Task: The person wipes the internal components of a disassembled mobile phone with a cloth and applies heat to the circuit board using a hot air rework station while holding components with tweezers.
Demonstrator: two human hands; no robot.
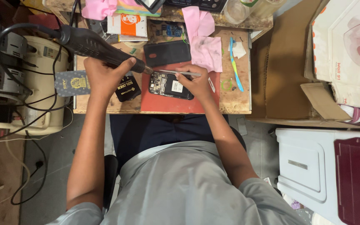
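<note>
An opened phone (171,85) with its circuit board bare lies on a red mat (163,104) on the small wooden bench. My left hand (105,75) grips a black hot-air gun (92,43), whose nozzle points at the phone's upper left corner. My right hand (196,81) holds metal tweezers (180,73), their tips reaching left to the same corner of the board. The phone's black back cover (167,53) lies just beyond it.
Pink cloths (205,46) and a blue toothbrush (235,62) lie at the bench's right. A dark solder-paste pot (128,88) sits by my left wrist. A cream machine (42,83) with cables stands left. Cardboard boxes (288,62) and a white bin (309,166) are right.
</note>
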